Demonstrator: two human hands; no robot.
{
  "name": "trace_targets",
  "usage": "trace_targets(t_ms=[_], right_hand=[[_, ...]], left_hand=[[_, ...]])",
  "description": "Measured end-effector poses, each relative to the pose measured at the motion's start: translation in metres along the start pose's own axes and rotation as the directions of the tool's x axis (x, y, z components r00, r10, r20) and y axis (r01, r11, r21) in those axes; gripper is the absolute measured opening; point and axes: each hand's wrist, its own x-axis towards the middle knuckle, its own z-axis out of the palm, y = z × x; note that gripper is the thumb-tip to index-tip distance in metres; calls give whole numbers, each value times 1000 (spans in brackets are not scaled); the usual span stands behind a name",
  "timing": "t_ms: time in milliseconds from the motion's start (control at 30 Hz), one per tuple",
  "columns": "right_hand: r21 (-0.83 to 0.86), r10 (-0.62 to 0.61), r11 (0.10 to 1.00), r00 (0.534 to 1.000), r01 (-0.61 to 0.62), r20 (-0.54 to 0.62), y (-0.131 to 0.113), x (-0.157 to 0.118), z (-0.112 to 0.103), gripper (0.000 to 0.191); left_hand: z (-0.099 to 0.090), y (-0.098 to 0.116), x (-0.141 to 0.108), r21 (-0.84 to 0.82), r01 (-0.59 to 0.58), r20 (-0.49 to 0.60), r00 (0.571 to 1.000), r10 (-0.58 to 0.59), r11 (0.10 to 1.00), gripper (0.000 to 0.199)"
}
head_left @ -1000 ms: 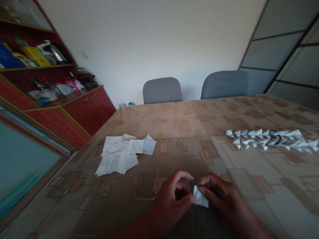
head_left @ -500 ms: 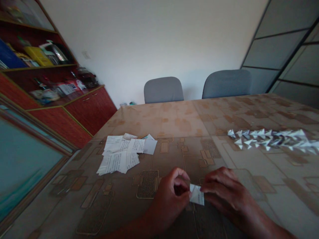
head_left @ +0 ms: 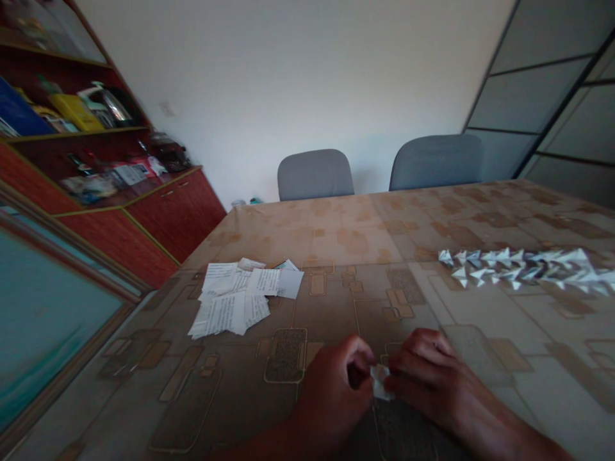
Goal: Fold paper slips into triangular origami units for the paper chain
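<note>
A small folded piece of printed paper (head_left: 381,383) is held between my two hands, low over the near part of the table. My left hand (head_left: 339,384) pinches its left edge, thumb and forefinger curled into a ring. On the other side, my right hand (head_left: 427,374) has its fingers closed on the paper's right edge. The fingers cover much of the paper, so its exact folds cannot be made out. Left of my hands lies a loose pile of printed paper pieces (head_left: 230,310). Folded pointed paper pieces (head_left: 519,266) stand in a long double row at the right.
The table (head_left: 336,237) has a patterned cover. Two grey chairs (head_left: 314,174) stand behind its far edge, against a white wall. A red wooden cabinet (head_left: 163,211) with shelves of household items is at the left, and sliding panels (head_left: 538,96) are at the right.
My hands have drawn closer together around the paper, and less of it shows between the fingers. The paper pile and the folded row stay in place.
</note>
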Motion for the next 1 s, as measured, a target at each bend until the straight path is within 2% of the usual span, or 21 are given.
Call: trace_targets(t_ms=[100, 200, 300, 433, 533, 633, 767, 867, 1000], right_hand=[[13, -12, 1000, 996, 11, 89, 0, 2, -1, 30], [48, 24, 998, 990, -31, 142, -3, 6, -6, 33], [86, 62, 993, 986, -76, 155, -4, 6, -7, 33], [147, 110, 981, 987, -126, 115, 4, 2, -7, 27], [178, 126, 974, 987, -142, 97, 10, 0, -9, 27], [196, 118, 971, 988, -136, 102, 12, 0, -11, 30], [193, 116, 972, 986, -137, 117, 11, 0, -10, 27], [181, 111, 973, 979, -142, 171, 13, 0, -8, 22], [220, 106, 962, 965, -160, 240, 19, 0, -5, 14]], left_hand=[[-3, -2, -1, 245, -129, 17, 991, 129, 961, 21], [-13, -6, -2, 355, -313, 108, 950, 294, 881, 13], [-22, -14, -1, 412, -510, 224, 860, 458, 755, 12], [-23, -23, 2, 501, -667, 369, 741, 561, 552, 21], [-22, -21, 0, 548, -697, 407, 705, 581, 462, 20], [-24, -15, -4, 557, -713, 435, 687, 582, 425, 22], [-28, -11, -6, 562, -726, 450, 671, 590, 396, 21], [-29, -10, -6, 560, -732, 450, 662, 600, 388, 21], [-29, -6, -6, 561, -725, 463, 675, 575, 399, 21]])
